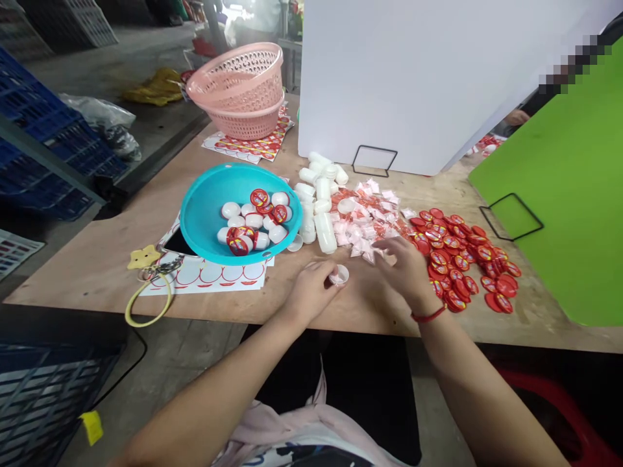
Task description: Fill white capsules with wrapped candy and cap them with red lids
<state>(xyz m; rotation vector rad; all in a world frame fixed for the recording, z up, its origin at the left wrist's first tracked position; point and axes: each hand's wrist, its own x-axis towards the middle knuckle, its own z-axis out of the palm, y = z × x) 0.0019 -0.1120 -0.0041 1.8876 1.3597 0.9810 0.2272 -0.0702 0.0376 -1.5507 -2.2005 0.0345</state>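
Note:
My left hand (314,288) is closed around a small white plastic cup (341,275), its open mouth facing up near the table's front edge. My right hand (402,266) reaches over the near side of a pile of small pink-and-white packets (357,230); its fingers are bent at the packets, and whether they grip one is hidden. Right of that hand lie many red round lids (455,250) with printed tops. Behind the cup, stacked white cups (325,233) lie in a group. A turquoise basin (207,220) at the left holds white cups with red lids.
Pink perforated baskets (238,97) stand at the back left on printed sheets. A white panel (379,78) and a green panel (559,214) border the work area. A phone (178,243) and a yellow key ring (150,321) lie left. Another person's hand (516,118) shows behind the panels.

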